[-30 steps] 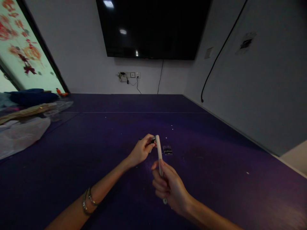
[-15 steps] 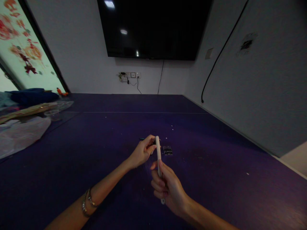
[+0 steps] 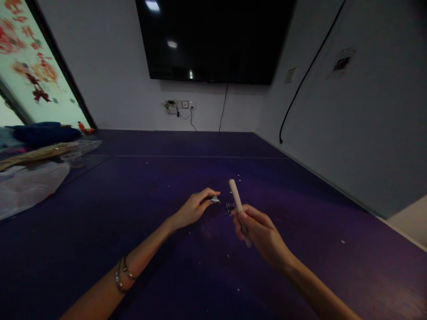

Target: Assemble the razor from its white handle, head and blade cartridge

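Purple covers the wide surface beneath both hands in the head view. The left hand reaches in from the left, fingers and thumb closed on a small silvery metal piece that pokes out past the fingertips; its exact shape is too small to tell. Two bracelets circle the forearm. The right hand grips a pale stick between thumb and fingers, near its middle. The stick is tilted, its far end leaning left and its near end showing below the hand. It is apart from the metal piece.

Between the hands lies a small dark, shiny packet, partly hidden by the stick and the right fingers. White specks dot the surface around them.

At the left edge are a blue cloth and a clear plastic bag. A large black television hangs on the far wall, with sockets below it, and a black cable runs down the right wall.
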The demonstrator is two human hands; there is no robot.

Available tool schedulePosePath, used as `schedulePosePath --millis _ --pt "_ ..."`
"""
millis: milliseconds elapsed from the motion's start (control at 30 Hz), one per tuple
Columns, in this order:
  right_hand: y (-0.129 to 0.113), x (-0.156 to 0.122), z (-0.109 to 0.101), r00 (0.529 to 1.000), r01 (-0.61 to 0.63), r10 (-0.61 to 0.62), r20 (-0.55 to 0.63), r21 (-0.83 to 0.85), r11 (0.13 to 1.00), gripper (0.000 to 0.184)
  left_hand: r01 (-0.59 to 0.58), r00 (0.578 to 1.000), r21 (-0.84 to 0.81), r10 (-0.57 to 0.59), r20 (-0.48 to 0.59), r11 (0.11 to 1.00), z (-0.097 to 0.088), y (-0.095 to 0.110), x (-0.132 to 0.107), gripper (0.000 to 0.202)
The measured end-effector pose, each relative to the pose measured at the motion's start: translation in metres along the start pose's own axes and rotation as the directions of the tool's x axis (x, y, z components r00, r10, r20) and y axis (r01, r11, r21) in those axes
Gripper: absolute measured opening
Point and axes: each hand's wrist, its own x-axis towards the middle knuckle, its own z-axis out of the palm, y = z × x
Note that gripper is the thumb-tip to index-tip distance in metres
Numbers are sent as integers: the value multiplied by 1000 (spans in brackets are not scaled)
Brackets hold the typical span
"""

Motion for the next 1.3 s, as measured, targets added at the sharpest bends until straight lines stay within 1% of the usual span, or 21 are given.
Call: schedulePosePath --millis 67,133,200,267,367,467,600,700,767,900,967,1033,1167,1300 --pt "-2 4 -8 1000 -13 12 -11 -89 996 24 24 1000 -53 -25 -10 998 0 -1 0 20" --pt "-2 8 -13 1000 -9 9 -3 -192 981 26 77 997 -177 -78 -4 981 1 -1 0 18" --pt "-2 12 -18 1000 26 -23 13 -311 950 27 151 988 -306 -149 30 940 3 0 0 19" --pt "-2 17 -24 997 75 -65 39 -423 903 27 243 970 -384 -230 80 891 6 4 0 20" --pt "-6 27 -34 991 133 -121 59 -553 822 22 376 926 -455 -340 161 807 12 14 -2 20" --pt "-11 38 -44 991 129 -127 48 -619 774 21 460 886 -533 -406 223 710 17 24 -5 21" --pt "-12 51 -52 997 62 -76 7 -652 756 26 541 833 -625 -464 302 563 19 30 -7 19" --pt "-9 59 -54 998 58 -41 42 -665 745 29 574 805 -650 -487 338 497 18 31 -8 18" --pt "-6 64 -56 997 67 -29 67 -673 737 30 585 795 -657 -496 349 476 18 32 -8 16" --pt "-3 72 -60 998 66 -54 39 -675 735 32 593 790 -663 -491 368 457 20 31 -9 17" --pt "-3 74 -61 997 65 -17 78 -660 749 32 602 785 -659 -485 386 451 21 30 -9 19" --pt "-2 75 -62 993 65 13 115 -651 756 32 609 781 -653 -484 394 450 22 30 -9 19" --pt "0 73 -64 998 61 -25 65 -651 757 31 612 778 -641 -497 384 463 21 30 -9 16" --pt "2 70 -67 995 57 5 96 -632 773 31 620 771 -629 -512 379 468 19 31 -8 15"
